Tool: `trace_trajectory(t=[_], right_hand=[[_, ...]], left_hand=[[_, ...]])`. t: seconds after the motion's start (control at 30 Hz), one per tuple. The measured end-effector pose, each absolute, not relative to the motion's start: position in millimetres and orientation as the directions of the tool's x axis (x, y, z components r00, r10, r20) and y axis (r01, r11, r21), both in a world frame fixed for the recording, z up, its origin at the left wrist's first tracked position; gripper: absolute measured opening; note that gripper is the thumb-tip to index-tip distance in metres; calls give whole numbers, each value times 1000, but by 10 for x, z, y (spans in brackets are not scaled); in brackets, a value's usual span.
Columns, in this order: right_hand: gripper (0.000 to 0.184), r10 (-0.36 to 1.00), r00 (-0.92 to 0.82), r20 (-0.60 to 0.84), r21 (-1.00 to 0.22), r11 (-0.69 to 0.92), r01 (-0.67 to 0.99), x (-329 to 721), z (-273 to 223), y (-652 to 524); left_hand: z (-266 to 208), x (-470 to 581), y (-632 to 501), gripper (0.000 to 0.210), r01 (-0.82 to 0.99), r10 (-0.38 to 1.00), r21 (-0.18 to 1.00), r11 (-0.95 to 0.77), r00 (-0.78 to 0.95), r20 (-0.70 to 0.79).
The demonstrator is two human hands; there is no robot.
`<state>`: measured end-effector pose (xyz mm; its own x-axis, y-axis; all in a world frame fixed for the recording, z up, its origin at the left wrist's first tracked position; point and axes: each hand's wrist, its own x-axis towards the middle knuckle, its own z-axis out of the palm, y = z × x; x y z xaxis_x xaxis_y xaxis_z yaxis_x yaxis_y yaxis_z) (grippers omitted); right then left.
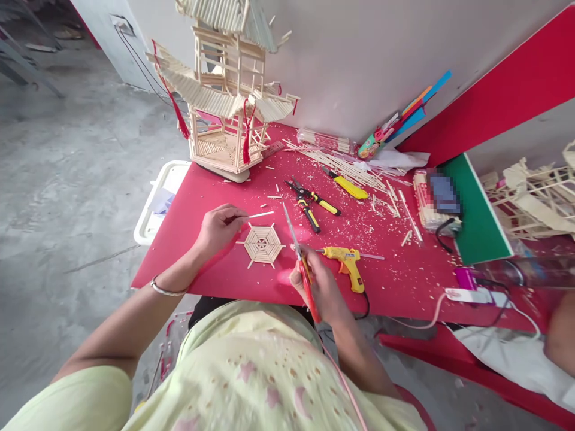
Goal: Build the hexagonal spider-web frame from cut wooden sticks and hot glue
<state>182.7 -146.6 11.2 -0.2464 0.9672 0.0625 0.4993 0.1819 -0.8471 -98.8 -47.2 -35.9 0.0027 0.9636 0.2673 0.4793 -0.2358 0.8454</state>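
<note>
My left hand (221, 226) pinches a thin wooden stick (261, 214) between thumb and fingers, its free end pointing right. Wrapped in my right hand (321, 281) is a red-handled tool (307, 290) with a long, narrow metal end pointing up and away; its exact kind is unclear. A web-like hexagon of wooden sticks (263, 244) lies flat on the red table (188, 197) between my hands, spoke ends jutting past its rim. The stick hovers near the hexagon's far edge; I cannot tell whether they touch. A yellow glue gun (348, 263) lies just right of my right hand.
A stick-built pagoda (220, 114) with red tassels stands at the back left. Beyond my hands lie pliers (309, 203), a yellow utility knife (350, 185) and scattered sticks (341, 164). At right are a green board (483, 215) and a power strip (471, 296); another person's arm (561, 335) shows.
</note>
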Motion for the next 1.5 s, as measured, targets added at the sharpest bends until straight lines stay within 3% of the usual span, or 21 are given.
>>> trace_trajectory(t=[0.1,0.23,0.3,0.4,0.47,0.53,0.6,0.67,0.73,0.8,0.9,0.93,1.0,1.07,1.1,1.2,1.23,1.3,1.33,1.4,1.5], right_hand=[[49,986,-156,-66,-749,54,661,2063,240,-1214],[64,986,162,34,-323,-143,935,2593,294,-439],[69,970,239,-38,-182,-242,953,2850,227,-63],[67,946,287,-150,-70,-300,951,3081,126,247],[63,948,294,-120,12,-295,955,3087,109,272],[61,971,240,8,62,-240,969,2968,125,212],[62,992,74,107,25,-77,997,2752,142,148],[76,991,-130,33,-69,132,989,2502,126,139],[101,975,-181,-130,-92,170,981,2295,71,198],[116,969,-120,-216,-34,116,993,2185,1,302],[100,976,-69,-206,-27,65,998,2192,-58,473],[87,978,-59,-200,-85,43,995,2222,-56,517],[60,974,-12,-227,-345,-69,936,2294,-17,557],[42,957,9,-289,-622,-195,759,2365,60,509],[38,949,-2,-316,-705,-233,670,2395,106,450],[46,909,-142,-392,-871,-317,376,2431,227,183],[49,883,-214,-417,-906,-386,174,2412,247,96],[44,839,-312,-446,-824,-521,-223,2311,244,-5],[34,839,-291,-460,-773,-539,-333,2234,223,0],[11,873,-144,-465,-767,-479,-427,2063,168,130],[12,903,-86,-421,-805,-416,-423,1870,128,492]], left_hand=[[-291,-949,-445,19,432,969,878,-208,-31,245],[-257,-899,-400,17,420,970,883,-208,-28,241],[-252,-869,-385,15,398,969,894,-208,-37,243],[-273,-822,-361,16,326,974,927,-187,-60,218],[-306,-788,-337,18,255,980,955,-154,-82,180],[-343,-755,-313,21,164,987,980,-109,-96,126],[-366,-724,-296,24,73,993,996,-58,-100,65],[-370,-705,-294,25,6,995,1000,-16,-101,16],[-356,-699,-307,26,-37,994,999,17,-104,-21],[-336,-707,-325,26,-70,992,996,49,-110,-56],[-310,-729,-338,28,-140,988,987,80,-118,-97],[-303,-737,-336,29,-173,987,981,86,-117,-107],[-291,-755,-328,32,-251,984,963,97,-118,-130],[-278,-778,-322,34,-315,981,943,108,-122,-153],[-273,-791,-322,34,-339,979,934,110,-124,-160],[-275,-809,-325,34,-388,979,915,106,-120,-164],[-288,-797,-319,34,-396,980,912,103,-116,-161],[-338,-729,-282,34,-390,980,915,101,-118,-159],[-372,-674,-247,33,-387,978,916,102,-130,-164],[-444,-544,-149,30,-400,950,910,106,-229,-211],[-502,-420,31,27,-440,921,894,82,-309,-237]])
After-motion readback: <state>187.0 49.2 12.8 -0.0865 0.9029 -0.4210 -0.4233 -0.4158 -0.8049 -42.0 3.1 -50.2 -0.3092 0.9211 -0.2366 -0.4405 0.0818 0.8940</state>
